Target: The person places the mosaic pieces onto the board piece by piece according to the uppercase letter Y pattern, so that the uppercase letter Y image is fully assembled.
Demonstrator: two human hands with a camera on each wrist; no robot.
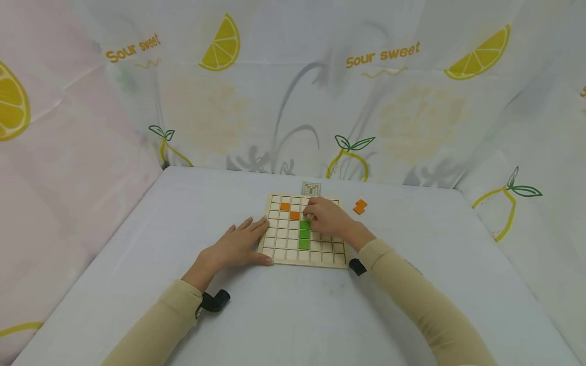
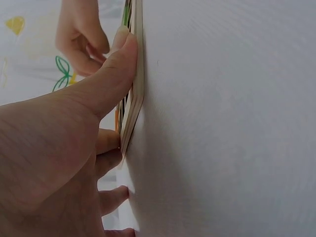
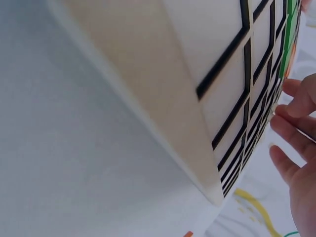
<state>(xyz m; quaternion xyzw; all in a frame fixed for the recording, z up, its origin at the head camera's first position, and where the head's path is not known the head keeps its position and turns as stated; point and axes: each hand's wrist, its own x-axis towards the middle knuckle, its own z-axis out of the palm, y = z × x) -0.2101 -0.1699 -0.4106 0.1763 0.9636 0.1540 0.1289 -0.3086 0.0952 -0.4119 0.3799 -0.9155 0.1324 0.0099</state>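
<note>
A square wooden grid board (image 1: 311,264) lies on the table, filled mostly with pale squares. Three green squares (image 1: 304,234) form a short column in it, and two orange squares (image 1: 295,215) run diagonally up to the left. My left hand (image 1: 240,244) rests at the board's left side with fingers spread, its thumb (image 2: 111,74) on the near left corner. Over the cells just above the green column, my right hand (image 1: 330,217) bends its fingers down, fingertips close to the surface. I cannot tell whether a square is between them.
Two loose orange squares (image 1: 360,206) lie overlapping to the right of the board. A small card with a printed grid pattern (image 1: 311,188) sits behind the board's far edge. Patterned cloth (image 1: 284,101) hangs around the white table (image 1: 403,315) at the back and sides.
</note>
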